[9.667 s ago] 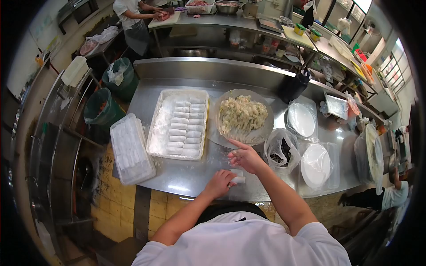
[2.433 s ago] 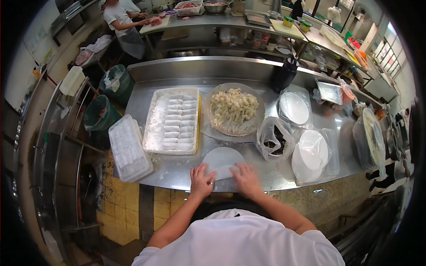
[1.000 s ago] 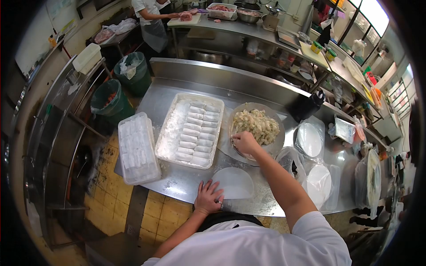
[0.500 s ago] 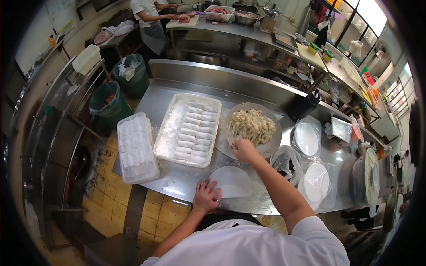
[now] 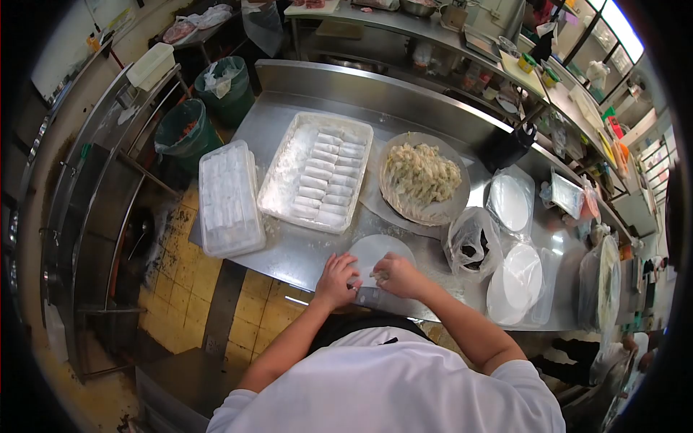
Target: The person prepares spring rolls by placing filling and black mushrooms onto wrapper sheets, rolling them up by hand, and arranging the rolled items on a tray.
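Observation:
A thin, round, whitish wrapper sheet [image 5: 377, 249] lies flat near the front edge of the steel table. My left hand [image 5: 336, 280] rests at its left edge, fingers stretched out and touching it. Over the wrapper's right lower part, my right hand [image 5: 399, 277] is closed on a small clump of pale chopped filling [image 5: 380, 275]. Further back is a round plate [image 5: 464, 206] heaped with the same chopped filling [image 5: 422, 175]. To its left, a white tray [image 5: 296, 221] holds rows of white rolls [image 5: 321, 179] dusted with white powder.
A lidded plastic box [image 5: 227, 198] of rolls stands left of the tray. On the right are a plastic bag [image 5: 473, 242], wrapped stacks of white rounds [image 5: 516, 281] and a dark container [image 5: 510, 148]. Green bins [image 5: 184, 130] stand beyond the table's left end.
My right hand has moved from the filling plate toward me, over the wrapper, with a clump of filling. My left hand stays by the wrapper's left edge. The view has tilted down.

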Demonstrator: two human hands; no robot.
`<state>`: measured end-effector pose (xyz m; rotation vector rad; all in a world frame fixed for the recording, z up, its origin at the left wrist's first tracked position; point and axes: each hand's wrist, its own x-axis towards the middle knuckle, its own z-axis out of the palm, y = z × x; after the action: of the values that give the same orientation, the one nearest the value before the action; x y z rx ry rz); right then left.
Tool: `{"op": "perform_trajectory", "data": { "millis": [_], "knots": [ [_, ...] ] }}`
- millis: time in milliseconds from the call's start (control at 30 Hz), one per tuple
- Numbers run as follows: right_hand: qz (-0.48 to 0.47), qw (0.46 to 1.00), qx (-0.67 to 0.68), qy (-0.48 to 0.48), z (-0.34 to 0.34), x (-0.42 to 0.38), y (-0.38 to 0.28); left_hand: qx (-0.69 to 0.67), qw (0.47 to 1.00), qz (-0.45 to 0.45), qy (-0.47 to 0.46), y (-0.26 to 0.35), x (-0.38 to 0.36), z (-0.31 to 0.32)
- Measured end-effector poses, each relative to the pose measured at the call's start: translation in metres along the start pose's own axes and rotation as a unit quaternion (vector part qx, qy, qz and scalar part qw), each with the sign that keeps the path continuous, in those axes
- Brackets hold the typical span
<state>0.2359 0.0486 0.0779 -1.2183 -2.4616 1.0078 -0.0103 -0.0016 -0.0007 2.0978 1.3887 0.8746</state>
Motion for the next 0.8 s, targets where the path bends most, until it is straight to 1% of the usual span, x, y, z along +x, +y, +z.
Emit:
{"op": "perform_trajectory", "data": {
  "millis": [100, 233, 333, 433, 533, 633, 733, 800],
  "knots": [
    [0.088, 0.996, -0.033, -0.005, 0.034, -0.006, -0.008, 0.003, 1.000, 0.001, 0.003, 0.003, 0.000, -0.002],
    [0.092, 0.990, -0.071, 0.080, 0.048, -0.019, -0.010, 0.007, 1.000, 0.009, 0.008, 0.004, -0.002, -0.004],
    [0.050, 0.987, -0.079, 0.131, 0.049, -0.026, -0.012, 0.000, 1.000, 0.010, 0.017, 0.004, 0.000, -0.002],
    [0.005, 0.990, -0.050, 0.135, 0.056, -0.024, -0.003, -0.001, 1.000, 0.014, 0.022, 0.003, 0.000, -0.002],
    [0.017, 0.989, -0.054, 0.139, 0.057, -0.015, -0.001, -0.002, 1.000, 0.016, 0.024, 0.003, 0.000, -0.001],
    [0.001, 0.985, -0.064, 0.162, 0.053, -0.014, 0.001, 0.000, 1.000, 0.017, 0.022, 0.003, 0.000, -0.002],
    [0.019, 0.983, -0.107, 0.151, 0.043, -0.023, 0.000, 0.001, 1.000, 0.019, 0.022, 0.003, 0.001, -0.002],
    [0.058, 0.985, -0.088, 0.137, 0.044, -0.024, 0.007, 0.002, 1.000, 0.017, 0.025, 0.003, -0.001, -0.001]
  ]
}}
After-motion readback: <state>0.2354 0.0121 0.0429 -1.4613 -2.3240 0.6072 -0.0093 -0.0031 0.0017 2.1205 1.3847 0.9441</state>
